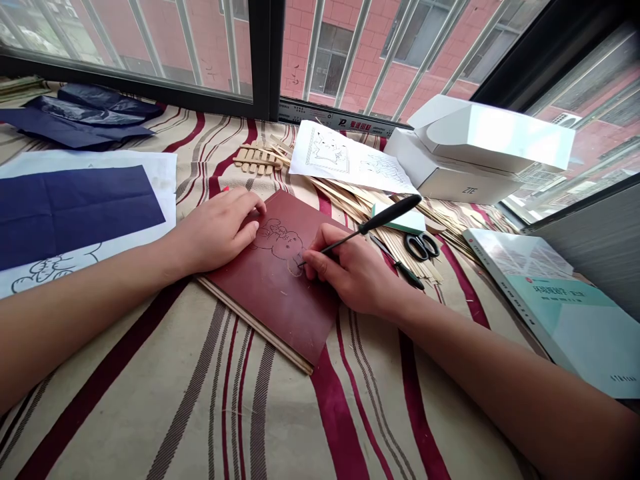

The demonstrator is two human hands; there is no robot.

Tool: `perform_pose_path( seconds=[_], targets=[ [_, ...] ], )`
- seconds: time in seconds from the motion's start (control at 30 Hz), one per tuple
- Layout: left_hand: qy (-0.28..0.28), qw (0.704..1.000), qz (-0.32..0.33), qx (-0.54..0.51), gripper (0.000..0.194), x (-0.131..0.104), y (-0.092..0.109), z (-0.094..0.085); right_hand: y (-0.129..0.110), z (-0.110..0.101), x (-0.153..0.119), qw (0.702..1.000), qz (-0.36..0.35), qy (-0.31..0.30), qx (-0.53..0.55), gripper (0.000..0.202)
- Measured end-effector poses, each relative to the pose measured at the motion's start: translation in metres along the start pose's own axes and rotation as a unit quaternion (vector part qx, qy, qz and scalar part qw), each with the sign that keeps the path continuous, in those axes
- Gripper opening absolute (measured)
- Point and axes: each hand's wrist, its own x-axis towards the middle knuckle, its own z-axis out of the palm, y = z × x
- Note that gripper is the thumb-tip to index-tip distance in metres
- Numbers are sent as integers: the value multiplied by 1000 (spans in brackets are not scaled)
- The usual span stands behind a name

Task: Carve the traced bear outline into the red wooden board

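Observation:
A reddish-brown board (280,313) lies tilted on the striped cloth, with a light-coloured layered edge along its front left side. Dark outlines of a rounded cartoon figure (286,244) run over its upper part. My right hand (345,270) is closed around the thin shaft of a black-handled carving tool (393,212). The tool's tip touches the board at a rounded outline near the figure's lower right, where paler lines show. My left hand (225,227) rests over the board's left edge, fingers loosely bent and holding nothing.
Scissors (421,247), a dark-handled tool (410,275) and thin wooden strips (345,193) lie beyond my right hand. Behind are a drawing sheet (345,157) and a white box (465,153). A book (565,300) is at right; dark blue sheets (75,207) are at left.

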Motion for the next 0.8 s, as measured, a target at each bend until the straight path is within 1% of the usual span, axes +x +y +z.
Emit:
perform_pose_path(
  seconds=[0.13,0.27,0.53,0.8],
  targets=[
    [-4,1000,-4,-8,37,0,1,-1,2,1,1,999,9,0,33,24],
    [-3,1000,-2,-6,38,0,1,-1,3,2,2,997,35,18,65,24],
    [-6,1000,0,-5,38,0,1,0,1,3,3,999,38,17,19,24],
    [6,1000,8,-3,35,0,-1,2,-2,4,3,999,31,24,0,23]
  ],
)
